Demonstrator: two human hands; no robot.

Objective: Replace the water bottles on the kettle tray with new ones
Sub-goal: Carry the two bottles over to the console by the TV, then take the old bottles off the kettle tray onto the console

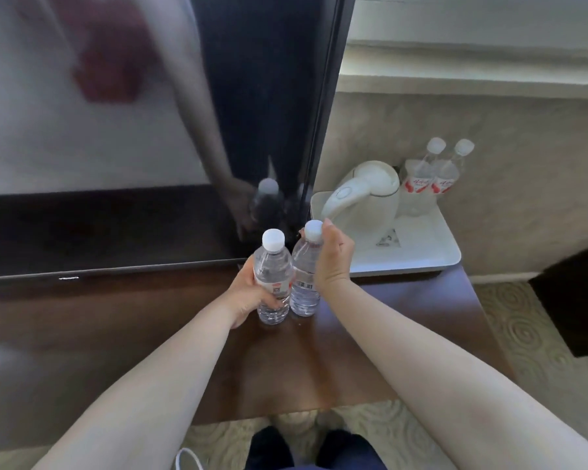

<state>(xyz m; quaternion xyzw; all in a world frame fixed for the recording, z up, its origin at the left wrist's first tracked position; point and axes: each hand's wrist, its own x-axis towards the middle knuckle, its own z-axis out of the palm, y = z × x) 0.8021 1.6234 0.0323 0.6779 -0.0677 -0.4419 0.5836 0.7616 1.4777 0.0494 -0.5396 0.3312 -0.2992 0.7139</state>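
Two clear water bottles with white caps stand side by side on the dark wooden desk. My left hand (248,293) grips the body of the left bottle (273,276). My right hand (333,256) wraps the upper part of the right bottle (304,286), fingers near its cap. Behind and to the right lies the white kettle tray (431,245) with a white kettle (367,195) on it. Two more bottles with red labels (416,179) (447,178) stand upright at the tray's back right corner, apart from both hands.
A large dark TV screen (150,130) stands at the back of the desk (404,313), just behind the held bottles. The desk's right edge lies just past the tray. A beige wall and patterned carpet (523,334) are to the right; dark furniture (577,300) is at far right.
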